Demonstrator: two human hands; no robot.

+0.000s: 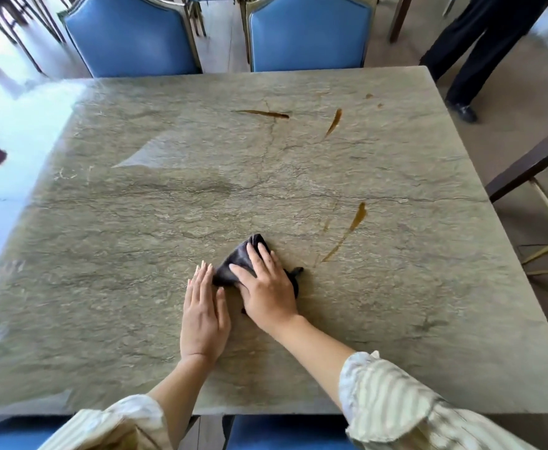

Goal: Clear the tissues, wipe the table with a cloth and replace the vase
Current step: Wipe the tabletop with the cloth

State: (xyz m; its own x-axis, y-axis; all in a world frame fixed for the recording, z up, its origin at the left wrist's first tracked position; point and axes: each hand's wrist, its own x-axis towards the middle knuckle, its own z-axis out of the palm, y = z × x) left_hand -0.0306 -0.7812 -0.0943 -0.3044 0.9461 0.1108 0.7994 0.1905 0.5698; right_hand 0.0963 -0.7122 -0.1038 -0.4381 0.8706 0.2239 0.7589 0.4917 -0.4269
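Wiping was under way: your right hand (267,287) pressed the cloth (243,259) with fingers spread, left hand (202,315) flat, fingers together; tissues cleared, brown streaks (352,227) remained, vase unseen

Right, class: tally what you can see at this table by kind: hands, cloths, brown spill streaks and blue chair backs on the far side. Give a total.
Hands: 2, left hand and right hand
Dark cloth: 1
Long brown streaks: 3
Blue chair backs: 2
Total: 8
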